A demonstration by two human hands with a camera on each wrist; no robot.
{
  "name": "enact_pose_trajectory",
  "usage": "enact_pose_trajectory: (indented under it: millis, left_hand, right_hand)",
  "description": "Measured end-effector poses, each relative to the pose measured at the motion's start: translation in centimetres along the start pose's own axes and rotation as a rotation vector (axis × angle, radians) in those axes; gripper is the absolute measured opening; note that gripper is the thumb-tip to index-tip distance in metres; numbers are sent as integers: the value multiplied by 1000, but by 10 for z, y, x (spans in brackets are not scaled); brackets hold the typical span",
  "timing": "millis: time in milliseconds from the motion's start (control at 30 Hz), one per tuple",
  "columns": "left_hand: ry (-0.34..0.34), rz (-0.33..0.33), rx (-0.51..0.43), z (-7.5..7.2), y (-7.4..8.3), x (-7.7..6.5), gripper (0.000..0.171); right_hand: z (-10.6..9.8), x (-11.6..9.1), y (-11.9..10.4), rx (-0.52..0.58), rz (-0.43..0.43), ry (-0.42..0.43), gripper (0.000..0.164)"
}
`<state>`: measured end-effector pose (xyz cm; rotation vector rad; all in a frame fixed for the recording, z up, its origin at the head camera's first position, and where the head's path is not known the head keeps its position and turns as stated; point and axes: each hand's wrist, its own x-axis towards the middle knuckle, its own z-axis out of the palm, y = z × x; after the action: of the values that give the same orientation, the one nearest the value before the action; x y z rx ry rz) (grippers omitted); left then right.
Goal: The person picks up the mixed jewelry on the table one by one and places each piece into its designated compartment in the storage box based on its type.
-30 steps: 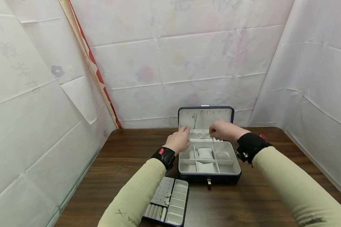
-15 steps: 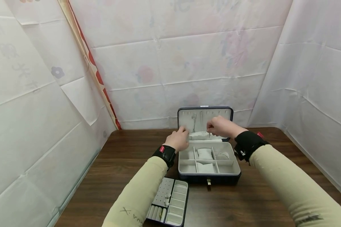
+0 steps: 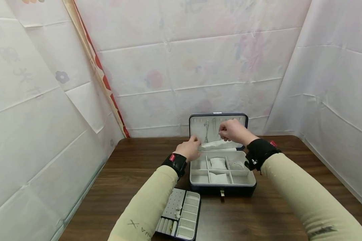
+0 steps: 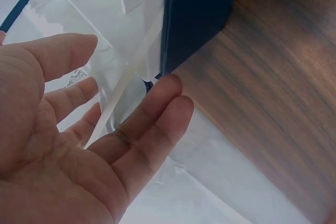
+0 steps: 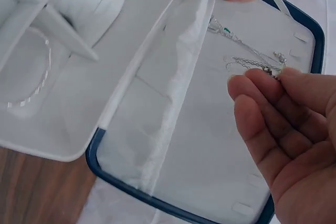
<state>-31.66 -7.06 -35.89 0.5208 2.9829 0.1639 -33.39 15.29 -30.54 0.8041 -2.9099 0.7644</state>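
Observation:
My right hand (image 3: 233,130) pinches a thin silver necklace (image 5: 245,62) between thumb and fingertips, in front of the raised lid (image 3: 246,122) of a navy jewellery box (image 3: 229,191). Another silver necklace with a pendant (image 3: 206,130) hangs on the lid lining, left of that hand. At the lid's left side, my left hand (image 3: 189,148) holds the edge of the pale fabric pocket (image 5: 173,87), seen pulled away from the lining in the right wrist view. A white ribbon strap (image 4: 123,87) crosses close to its fingers in the left wrist view; their exact contact is partly hidden.
The box's compartments hold white cushions (image 3: 218,163) and a silver bracelet (image 3: 236,164). A separate jewellery tray (image 3: 196,214) lies in front on the brown table (image 3: 138,167), partly behind my left sleeve. White sheeting (image 3: 181,67) hangs around the table's back and sides.
My right hand has risen and shifted slightly left with the necklace, from above the compartments to the lid. The pocket's edge has changed shape. My left hand has barely moved.

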Motion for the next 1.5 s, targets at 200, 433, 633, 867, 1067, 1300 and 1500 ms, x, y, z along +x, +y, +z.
enact_pose_trajectory:
  millis: [200, 433, 633, 867, 1067, 1300, 1500]
  left_hand:
    - [-22, 10, 58, 1, -1, 3, 49]
    - [-47, 24, 103, -3, -1, 3, 47]
    - [-42, 20, 116, -3, -3, 5, 45]
    - [-61, 18, 113, -3, -3, 6, 46]
    - [-70, 25, 120, -3, -4, 6, 48]
    - [-86, 34, 120, -6, -3, 5, 49]
    - [-83, 39, 124, -10, -2, 0, 48]
  right_hand:
    - [7, 4, -1, 84, 90, 50, 16]
    - [17, 9, 0, 60, 114, 112, 16]
    - [24, 13, 3, 31, 130, 138, 15]
    - [32, 15, 6, -18, 164, 174, 16]
    - [39, 15, 11, -43, 166, 221, 16]
    - [42, 16, 13, -55, 176, 230, 18]
    - [43, 16, 12, -95, 188, 220, 16]
